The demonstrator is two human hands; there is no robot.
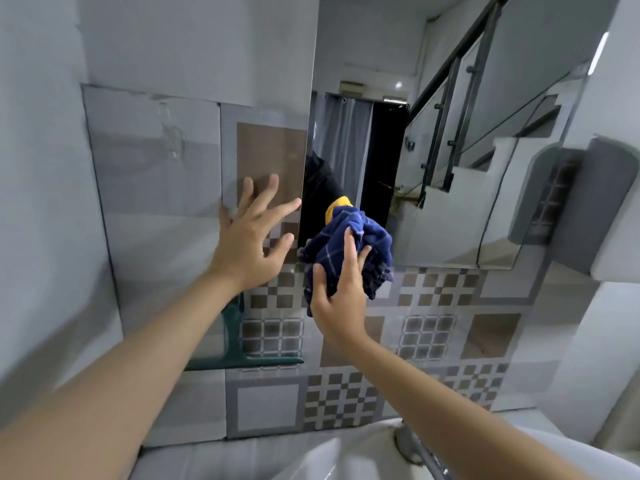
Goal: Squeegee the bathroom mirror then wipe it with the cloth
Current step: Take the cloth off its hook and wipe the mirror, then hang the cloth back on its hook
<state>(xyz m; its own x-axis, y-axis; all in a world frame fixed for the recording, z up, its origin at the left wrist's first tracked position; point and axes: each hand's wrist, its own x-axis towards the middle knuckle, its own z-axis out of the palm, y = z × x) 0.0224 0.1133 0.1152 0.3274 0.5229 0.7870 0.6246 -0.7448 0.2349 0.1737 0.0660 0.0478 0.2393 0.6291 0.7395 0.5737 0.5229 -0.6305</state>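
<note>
- The squeegee [239, 355] is out of both hands: it sits below the left forearm, against the tiled wall [426, 337], blade at the bottom and handle pointing up. I judge the squeegee pass finished, though the glass shows no clear sign either way.
- The cloth [349, 247], dark blue with a pale check, is bunched in the right hand [337, 299]. The fingers curl round its near side and the thumb grips from the left, so the hand is closed on it.
- The cloth is against, or just off, the lower left corner of the mirror [450, 150]; contact cannot be told for sure. Its lower folds hang past the mirror's bottom edge over the tiles.
- The left hand [249, 244] is spread wide, fingers apart, holding nothing. It is flat on or just off the wall tile left of the mirror's edge, likely as a brace.
- The wiping step looks barely begun: the cloth is only at one corner, and the upper and right parts of the mirror remain to be covered.
- Containers: a white basin [346, 459] shows at the near edge with a metal tap [412, 445]; the part in view holds nothing that can be seen.
</note>
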